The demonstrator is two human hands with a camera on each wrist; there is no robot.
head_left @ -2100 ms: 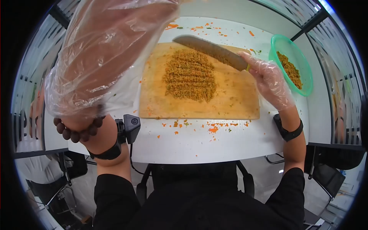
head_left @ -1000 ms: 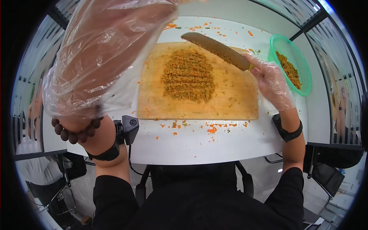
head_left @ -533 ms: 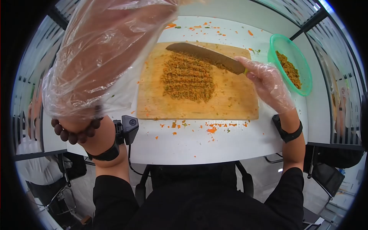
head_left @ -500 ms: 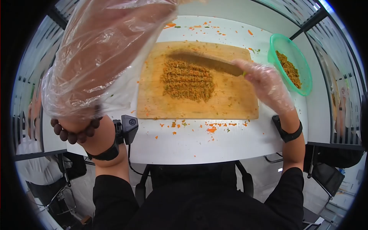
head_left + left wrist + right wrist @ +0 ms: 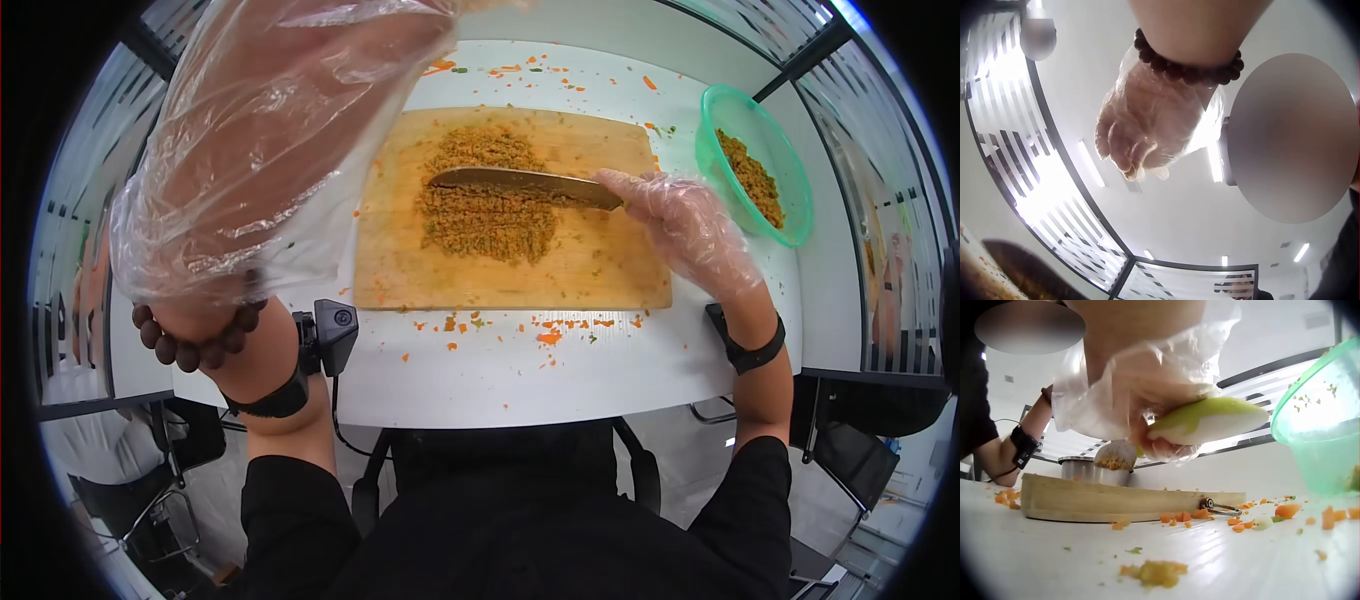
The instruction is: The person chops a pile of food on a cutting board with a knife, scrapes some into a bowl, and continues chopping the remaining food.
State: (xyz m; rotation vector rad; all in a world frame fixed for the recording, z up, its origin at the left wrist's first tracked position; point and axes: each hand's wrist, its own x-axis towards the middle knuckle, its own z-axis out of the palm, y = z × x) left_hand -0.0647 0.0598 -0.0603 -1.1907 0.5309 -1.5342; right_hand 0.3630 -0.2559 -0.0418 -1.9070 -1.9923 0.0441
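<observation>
Knife (image 5: 530,182), handle (image 5: 1216,422) in right hand (image 5: 692,225); blade (image 5: 490,179) leftward across chopped mixture (image 5: 490,228)

Broad-bladed metal knife (image 5: 520,181), green-and-white handle (image 5: 1207,422), gripped in right hand (image 5: 695,225). Blade extends left of hand, across finely chopped orange-green mince (image 5: 487,225) on rectangular wooden board (image 5: 615,265).

Black sleeves (image 5: 300,515), clear gloves (image 5: 695,225), dark beaded bracelet (image 5: 188,357)

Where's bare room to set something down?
Table, between its near edge and the carrot scraps: nearly bare. Cutting board, near right corner: few crumbs.
Crowded: board's middle (chopped food, knife), right edge (right hand), bowl beyond; table's far side, more scraps.
</observation>
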